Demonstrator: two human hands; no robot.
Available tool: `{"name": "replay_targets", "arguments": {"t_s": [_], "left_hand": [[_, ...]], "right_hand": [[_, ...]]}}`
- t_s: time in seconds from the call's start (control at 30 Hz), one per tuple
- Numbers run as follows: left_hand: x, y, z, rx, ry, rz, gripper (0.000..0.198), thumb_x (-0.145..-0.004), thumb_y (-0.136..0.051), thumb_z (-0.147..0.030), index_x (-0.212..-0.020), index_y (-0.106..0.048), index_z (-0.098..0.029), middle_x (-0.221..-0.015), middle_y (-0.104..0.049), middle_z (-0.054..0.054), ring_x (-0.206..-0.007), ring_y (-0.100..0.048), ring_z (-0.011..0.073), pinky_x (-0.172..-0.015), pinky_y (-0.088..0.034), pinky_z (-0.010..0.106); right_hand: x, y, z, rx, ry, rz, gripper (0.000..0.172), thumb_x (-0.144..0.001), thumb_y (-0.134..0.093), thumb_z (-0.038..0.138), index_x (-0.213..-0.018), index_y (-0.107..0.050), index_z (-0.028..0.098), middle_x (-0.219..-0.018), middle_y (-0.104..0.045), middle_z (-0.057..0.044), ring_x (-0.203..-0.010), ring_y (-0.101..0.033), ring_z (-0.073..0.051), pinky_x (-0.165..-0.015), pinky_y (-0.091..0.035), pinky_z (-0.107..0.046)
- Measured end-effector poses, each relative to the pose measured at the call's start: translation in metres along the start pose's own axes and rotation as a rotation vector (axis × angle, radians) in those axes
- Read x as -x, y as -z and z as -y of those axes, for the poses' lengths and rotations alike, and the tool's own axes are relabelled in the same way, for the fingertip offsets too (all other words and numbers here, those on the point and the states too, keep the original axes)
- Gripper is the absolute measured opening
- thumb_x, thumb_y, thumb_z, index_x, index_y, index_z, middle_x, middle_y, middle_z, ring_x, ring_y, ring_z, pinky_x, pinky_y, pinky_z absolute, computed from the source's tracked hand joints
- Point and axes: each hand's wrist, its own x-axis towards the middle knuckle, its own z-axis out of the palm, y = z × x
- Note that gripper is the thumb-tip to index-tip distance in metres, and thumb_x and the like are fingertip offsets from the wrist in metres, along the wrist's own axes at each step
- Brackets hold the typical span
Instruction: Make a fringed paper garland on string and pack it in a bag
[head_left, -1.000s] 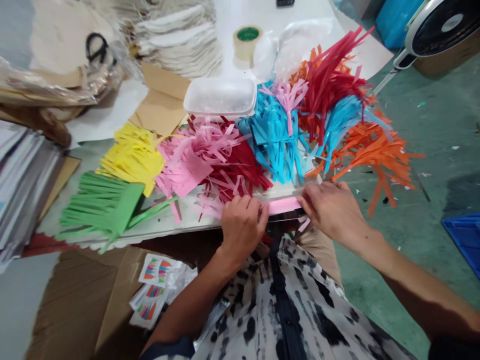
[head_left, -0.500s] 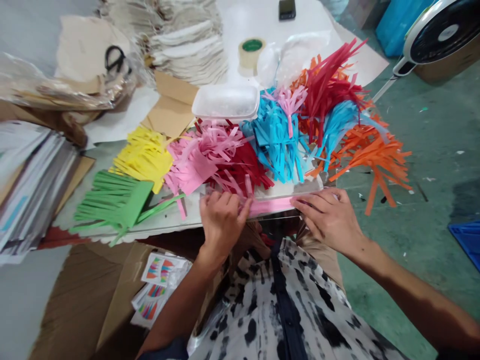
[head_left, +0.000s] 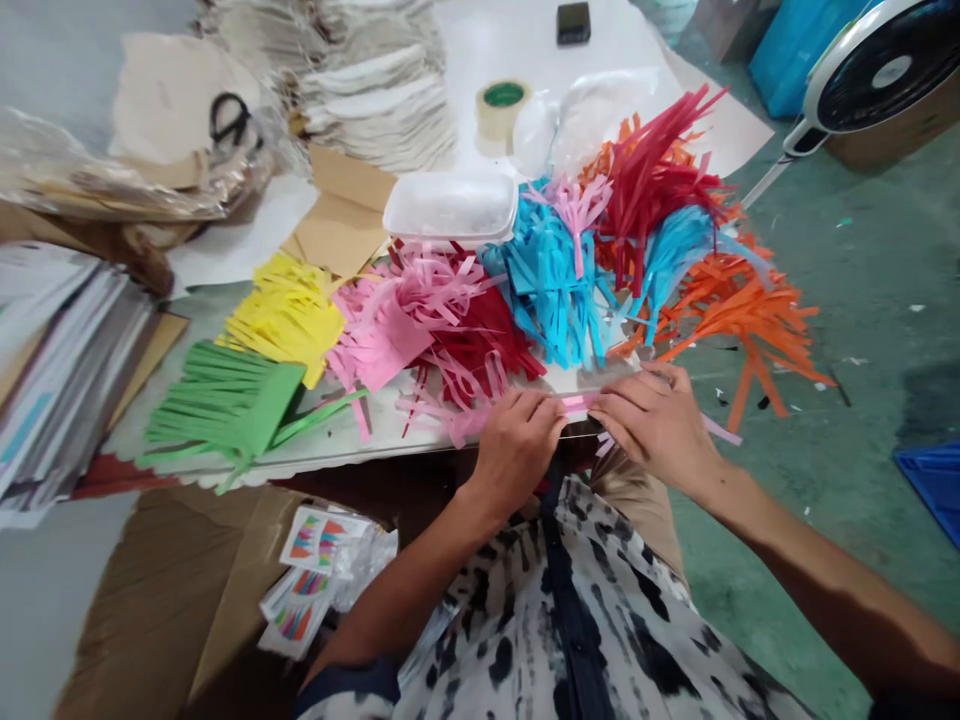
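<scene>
A pink paper tassel lies stretched along the table's front edge, its middle rolled narrow. My left hand is closed on it, and fringe strips spread out to the left of the fingers. Close by on the right, my right hand pinches the same roll, with a few strips sticking out past it. Just behind the hands lie dark red fringe, pink fringe and blue fringe. The palms hide part of the roll.
Green and yellow fringed paper lie left; orange fringe overhangs the right edge. Behind stand a clear plastic box, a tape roll and black scissors. A fan is at upper right.
My left hand has slid right along the pink tassel, close to my right hand. Pink fringe strips now show at the left, and some past my right hand.
</scene>
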Motion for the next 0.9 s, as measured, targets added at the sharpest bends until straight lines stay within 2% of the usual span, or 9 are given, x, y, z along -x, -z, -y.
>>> {"name": "replay_targets", "arguments": {"t_s": [0.17,0.3,0.47,0.53,0.6,0.7,0.8,0.9], "left_hand": [[0.001,0.011,0.008,-0.121,0.127,0.062,0.017,-0.105,-0.060,-0.031,-0.094,-0.066,-0.019,-0.093,-0.070,0.005,-0.088,-0.057,0.0245,-0.081,-0.044,0.039],[0.002,0.015,0.016,-0.185,0.206,0.084,0.021,-0.104,-0.062,-0.035,-0.090,-0.064,-0.020,-0.091,-0.069,0.006,-0.089,-0.057,0.0256,-0.081,-0.039,0.040],[-0.001,0.018,0.019,-0.232,0.227,0.124,0.022,-0.103,-0.063,-0.035,-0.087,-0.063,-0.020,-0.091,-0.068,0.007,-0.090,-0.057,0.0266,-0.080,-0.035,0.040],[-0.003,0.018,0.017,-0.245,0.231,0.133,0.022,-0.102,-0.064,-0.036,-0.086,-0.063,-0.021,-0.091,-0.068,0.007,-0.091,-0.057,0.0270,-0.080,-0.035,0.040],[-0.006,0.018,0.013,-0.264,0.227,0.134,0.021,-0.101,-0.065,-0.036,-0.086,-0.063,-0.021,-0.091,-0.069,0.007,-0.092,-0.057,0.0274,-0.080,-0.034,0.041],[-0.007,0.018,0.009,-0.303,0.213,0.115,0.020,-0.100,-0.067,-0.036,-0.087,-0.064,-0.022,-0.093,-0.069,0.008,-0.094,-0.057,0.0283,-0.082,-0.035,0.043],[-0.002,0.022,0.015,-0.342,0.227,0.082,0.025,-0.098,-0.069,-0.041,-0.084,-0.064,-0.021,-0.093,-0.068,0.008,-0.096,-0.057,0.0294,-0.085,-0.037,0.045],[0.009,0.035,0.032,-0.392,0.237,0.028,0.028,-0.097,-0.070,-0.042,-0.079,-0.064,-0.021,-0.098,-0.068,0.010,-0.100,-0.058,0.0308,-0.089,-0.039,0.047]], "right_hand": [[-0.003,0.003,-0.002,0.008,-0.174,0.082,0.026,-0.108,-0.054,0.038,-0.096,-0.068,0.019,-0.095,-0.073,-0.007,-0.098,-0.062,-0.027,-0.097,-0.034,-0.046],[-0.011,0.005,-0.003,0.016,-0.209,0.170,0.027,-0.107,-0.052,0.038,-0.093,-0.067,0.020,-0.097,-0.074,-0.008,-0.098,-0.059,-0.029,-0.090,-0.032,-0.046],[-0.020,0.006,-0.001,0.075,-0.231,0.230,0.027,-0.104,-0.054,0.038,-0.089,-0.066,0.020,-0.093,-0.072,-0.008,-0.094,-0.057,-0.029,-0.086,-0.031,-0.047],[-0.021,0.007,0.003,0.124,-0.239,0.209,0.027,-0.103,-0.055,0.040,-0.091,-0.068,0.019,-0.095,-0.073,-0.010,-0.097,-0.058,-0.031,-0.087,-0.032,-0.049],[-0.018,0.008,0.008,0.166,-0.222,0.130,0.023,-0.104,-0.057,0.038,-0.102,-0.070,0.019,-0.108,-0.074,-0.012,-0.107,-0.059,-0.033,-0.096,-0.032,-0.053],[-0.010,0.005,0.014,0.131,-0.062,-0.002,0.019,-0.106,-0.056,0.024,-0.117,-0.071,0.028,-0.121,-0.076,-0.005,-0.117,-0.061,-0.029,-0.109,-0.029,-0.053],[-0.002,0.000,0.014,0.074,0.034,-0.057,0.022,-0.105,-0.058,0.018,-0.115,-0.072,0.031,-0.109,-0.080,0.002,-0.109,-0.064,-0.025,-0.106,-0.032,-0.051],[0.003,0.001,0.010,0.019,-0.004,-0.053,0.022,-0.101,-0.060,0.017,-0.116,-0.073,0.029,-0.109,-0.081,0.000,-0.109,-0.065,-0.028,-0.102,-0.032,-0.052]]}}
